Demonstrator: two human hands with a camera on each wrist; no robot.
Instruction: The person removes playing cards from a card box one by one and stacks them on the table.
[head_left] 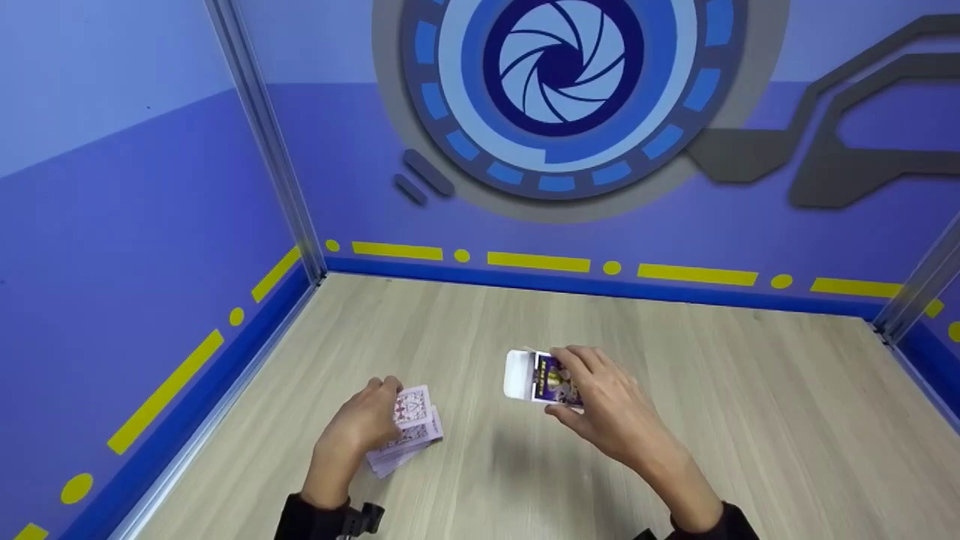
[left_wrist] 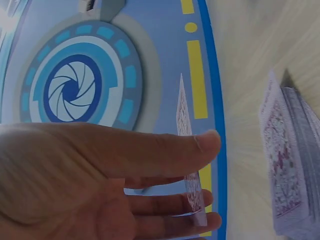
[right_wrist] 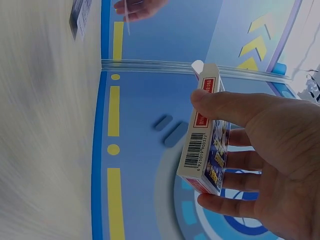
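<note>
A thin playing card [head_left: 411,406] with a red-patterned back is pinched between the thumb and fingers of my left hand [head_left: 364,420]. In the left wrist view that card [left_wrist: 184,117] stands almost edge-on. Just below it, a loosely stacked pile of playing cards [head_left: 394,459] lies on the table, fanned unevenly. My right hand [head_left: 611,397] grips a small card box [head_left: 555,379], held up off the table. The box's white end flap [head_left: 517,373] stands open toward the left. A barcode shows on the box's side [right_wrist: 195,150] in the right wrist view. Whether anything is inside the box cannot be seen.
The wood-grain table [head_left: 480,322] meets a blue back wall [head_left: 330,150] with a round shutter design. A blue side wall [head_left: 150,262] rises on the left, joined to it by a metal corner post [head_left: 274,150].
</note>
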